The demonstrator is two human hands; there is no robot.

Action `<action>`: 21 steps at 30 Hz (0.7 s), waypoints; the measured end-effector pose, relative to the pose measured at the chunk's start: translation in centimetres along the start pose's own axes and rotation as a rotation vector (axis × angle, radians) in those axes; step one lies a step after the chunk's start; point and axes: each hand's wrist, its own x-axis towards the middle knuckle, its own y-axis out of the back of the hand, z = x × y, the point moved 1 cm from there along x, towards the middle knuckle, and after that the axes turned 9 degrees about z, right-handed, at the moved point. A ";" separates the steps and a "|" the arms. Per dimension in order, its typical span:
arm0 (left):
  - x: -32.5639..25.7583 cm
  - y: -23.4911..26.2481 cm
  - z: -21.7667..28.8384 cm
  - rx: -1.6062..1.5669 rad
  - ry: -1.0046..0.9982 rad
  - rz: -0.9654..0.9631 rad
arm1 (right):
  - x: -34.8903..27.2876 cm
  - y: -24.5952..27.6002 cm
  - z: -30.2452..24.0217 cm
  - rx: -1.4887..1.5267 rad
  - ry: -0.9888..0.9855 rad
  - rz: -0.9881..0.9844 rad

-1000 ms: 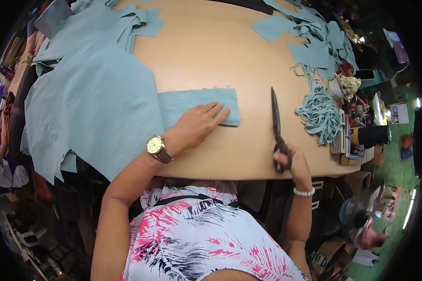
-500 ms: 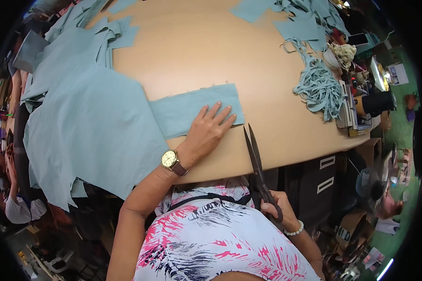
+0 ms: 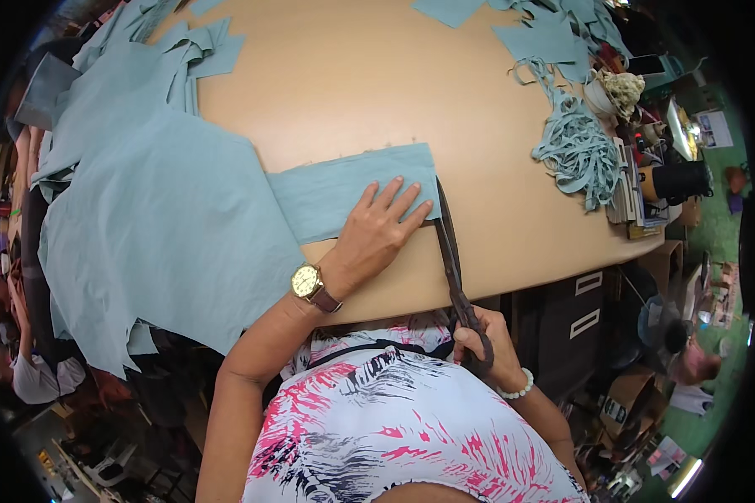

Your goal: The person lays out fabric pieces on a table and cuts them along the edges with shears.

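A flat strip of light blue-green fabric (image 3: 327, 189) lies on the table, its left end meeting a large piece of the same cloth (image 3: 164, 218). My left hand (image 3: 382, 225) rests on the strip near its right end, fingers spread, pressing from above. In my right hand (image 3: 495, 339) is a pair of large dark scissors (image 3: 455, 281), gripped by the handles at the table's front edge. Their blades point away from me along the strip's right edge, one seemingly under the fabric's corner. The blades look nearly closed.
A tangled heap of thin fabric strips (image 3: 583, 151) lies at the right, beside stacked booklets (image 3: 625, 184) and a dark cylinder (image 3: 679, 183). Cut fabric pieces (image 3: 545, 46) lie at the far right. A drawer unit (image 3: 566, 327) stands below the table's right front edge.
My right hand has pushed the scissors forward, bringing the blades from in front of the strip up to its right edge. The blades have drawn closer together. My left hand stays on the fabric.
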 end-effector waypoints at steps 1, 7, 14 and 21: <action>0.0 0.1 0.0 -0.002 -0.001 -0.002 | 0.1 0.0 0.2 0.002 -0.002 0.002; 0.3 0.4 0.2 0.008 0.007 -0.009 | 0.0 -0.3 0.7 0.046 -0.026 0.053; 0.2 0.3 0.1 0.009 -0.016 -0.004 | -0.7 -0.4 1.0 0.048 -0.029 0.082; 0.2 0.1 0.1 0.001 -0.004 0.004 | -0.9 -0.7 1.2 -0.015 -0.081 0.134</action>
